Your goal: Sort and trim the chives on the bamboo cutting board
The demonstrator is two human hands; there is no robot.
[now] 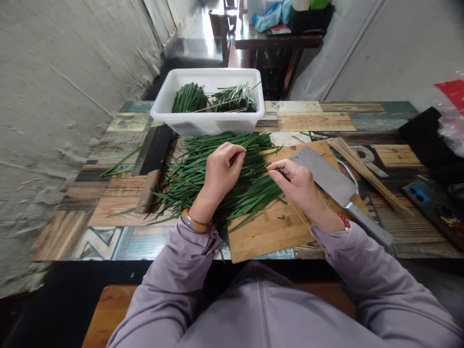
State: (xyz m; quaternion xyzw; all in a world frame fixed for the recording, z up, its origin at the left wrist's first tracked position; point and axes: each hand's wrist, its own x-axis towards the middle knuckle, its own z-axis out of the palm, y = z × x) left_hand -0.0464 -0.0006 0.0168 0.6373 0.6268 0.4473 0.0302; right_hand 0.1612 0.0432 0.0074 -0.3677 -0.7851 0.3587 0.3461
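Note:
A loose pile of long green chive leaves (195,179) lies across the table and onto a wooden cutting board (268,232). My left hand (219,176) rests on the pile with its fingers curled in, pinching leaves. My right hand (295,183) is closed on a thin bamboo skewer (300,217) that runs back under my wrist, its tip near the leaves. Both sleeves are lilac.
A cleaver (333,183) lies on the board's right side. A bundle of bamboo skewers (366,171) lies beyond it. A white plastic tub (206,121) holding skewered chive bundles stands behind the pile. A wall runs along the left. Dark objects sit at the right edge.

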